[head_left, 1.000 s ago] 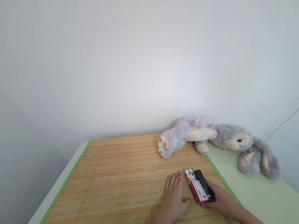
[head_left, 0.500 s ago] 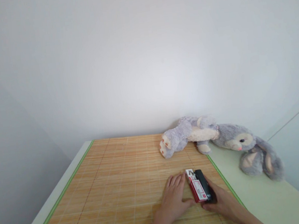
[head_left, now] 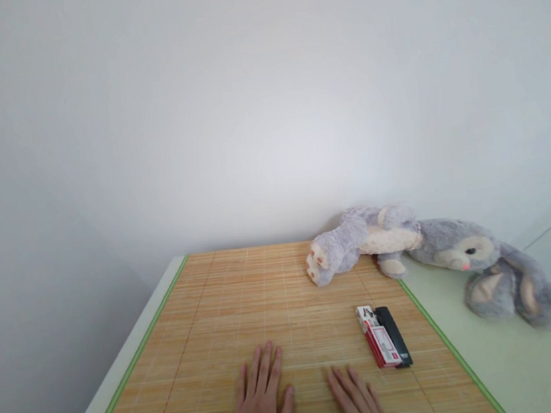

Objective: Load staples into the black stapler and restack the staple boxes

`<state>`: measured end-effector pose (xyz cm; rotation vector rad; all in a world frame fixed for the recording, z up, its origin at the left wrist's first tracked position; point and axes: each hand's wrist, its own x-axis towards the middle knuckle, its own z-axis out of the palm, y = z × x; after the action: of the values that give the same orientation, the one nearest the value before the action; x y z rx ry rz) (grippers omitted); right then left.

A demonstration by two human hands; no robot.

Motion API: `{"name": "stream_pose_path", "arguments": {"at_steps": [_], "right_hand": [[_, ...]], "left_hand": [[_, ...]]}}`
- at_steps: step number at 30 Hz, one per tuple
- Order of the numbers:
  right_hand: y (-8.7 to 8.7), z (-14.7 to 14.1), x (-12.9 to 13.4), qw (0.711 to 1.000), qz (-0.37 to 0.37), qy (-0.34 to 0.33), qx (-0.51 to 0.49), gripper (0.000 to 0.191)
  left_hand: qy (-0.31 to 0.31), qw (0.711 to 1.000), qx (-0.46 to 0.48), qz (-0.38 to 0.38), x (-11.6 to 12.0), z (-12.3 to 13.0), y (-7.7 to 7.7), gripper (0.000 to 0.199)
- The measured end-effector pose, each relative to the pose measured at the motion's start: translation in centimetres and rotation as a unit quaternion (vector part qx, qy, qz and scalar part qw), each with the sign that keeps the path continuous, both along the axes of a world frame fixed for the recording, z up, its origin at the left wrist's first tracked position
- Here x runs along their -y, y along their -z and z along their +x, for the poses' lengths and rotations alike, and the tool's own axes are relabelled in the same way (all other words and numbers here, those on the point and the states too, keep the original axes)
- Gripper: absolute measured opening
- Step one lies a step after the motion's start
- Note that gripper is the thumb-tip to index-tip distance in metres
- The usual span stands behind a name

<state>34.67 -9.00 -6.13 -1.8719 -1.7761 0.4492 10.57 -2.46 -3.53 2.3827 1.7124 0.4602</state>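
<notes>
My left hand [head_left: 261, 406] lies palm down on the bamboo mat [head_left: 212, 348], its fingers spread and holding nothing. To its right, my right hand [head_left: 357, 403] also rests flat near the front edge of the view, fingers stretched out, with nothing in it. Beyond and to the right of my right hand, a small red and white box [head_left: 383, 346] lies on the mat. A black stapler-like object [head_left: 395, 338] sits close along the right side of the box. Neither hand touches these two things.
A grey plush rabbit [head_left: 390, 238] lies on its side at the back right, partly on the mat and partly on the pale green tabletop [head_left: 536, 362]. A plain wall [head_left: 243, 103] stands behind the table.
Both hands have let go of or moved away from the box and black object, back and to the left, and now lie flat. The whole view has shifted slightly.
</notes>
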Motion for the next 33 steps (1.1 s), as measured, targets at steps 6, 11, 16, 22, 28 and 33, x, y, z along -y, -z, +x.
{"name": "stream_pose_path", "arguments": {"at_steps": [6, 11, 16, 22, 28, 33], "right_hand": [[-2.8, -3.0, -3.6, 0.997, -0.016, -0.054, 0.047, 0.067], [-3.6, -3.6, -4.6, 0.997, -0.004, -0.037, 0.070, 0.066], [-3.3, -3.8, -4.5, 0.995, 0.000, -0.043, 0.085, 0.064], [-3.2, -3.8, -4.7, 0.995, -0.004, -0.036, 0.096, 0.067], [-3.6, -3.9, -4.5, 0.987, -0.029, -0.034, 0.156, 0.074], [-3.9, -4.0, -4.5, 0.982, -0.041, -0.033, 0.182, 0.074]], "left_hand": [[-0.015, 1.000, 0.014, 0.000, -0.1, 1.5, -0.4, 0.069], [-0.018, 1.000, 0.022, -0.008, -0.2, 1.9, -0.8, 0.069], [-0.029, 0.999, 0.024, -0.014, -0.2, 2.1, -0.9, 0.068], [-0.028, 1.000, 0.006, -0.008, -0.3, 2.2, -0.5, 0.069], [-0.030, 0.999, -0.041, 0.008, -0.2, 2.2, -0.6, 0.069], [-0.031, 0.998, -0.053, 0.018, -0.2, 2.1, -0.4, 0.068]]}}
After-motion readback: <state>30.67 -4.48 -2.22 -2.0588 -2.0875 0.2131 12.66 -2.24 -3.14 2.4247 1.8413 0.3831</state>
